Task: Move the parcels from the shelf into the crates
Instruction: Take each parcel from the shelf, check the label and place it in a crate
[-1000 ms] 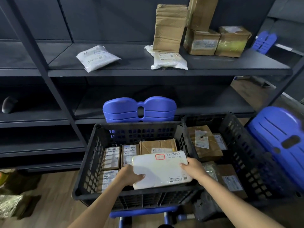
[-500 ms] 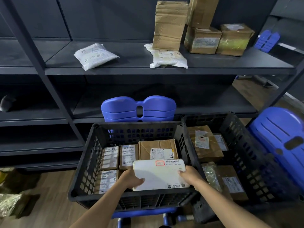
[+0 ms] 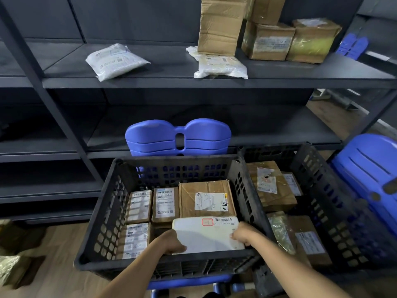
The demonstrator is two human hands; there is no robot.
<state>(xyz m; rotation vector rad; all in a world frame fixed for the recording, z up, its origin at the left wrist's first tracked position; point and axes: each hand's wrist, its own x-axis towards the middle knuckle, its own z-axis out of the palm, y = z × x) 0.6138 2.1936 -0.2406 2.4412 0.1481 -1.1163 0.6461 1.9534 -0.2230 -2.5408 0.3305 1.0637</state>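
Low in the middle of the frame, the left hand (image 3: 171, 244) and the right hand (image 3: 243, 234) each held one side of a flat white parcel (image 3: 207, 236), fingers curled round its edges. The parcel was inside the black crate (image 3: 101, 224), beside brown boxes (image 3: 206, 198).

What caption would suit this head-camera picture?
Left hand and right hand hold a white parcel inside a black crate.

Two black crates: left crate (image 3: 103, 222) shows five parcels, four brown boxes (image 3: 206, 198) and one white flat parcel (image 3: 206, 235); right crate (image 3: 335, 211) shows four parcels (image 3: 272, 186). The shelf (image 3: 167, 67) carries four cardboard boxes (image 3: 219, 26) and two white bags (image 3: 116, 60). Three blue chairs (image 3: 178, 136), two hands: left hand (image 3: 171, 244), right hand (image 3: 242, 233)
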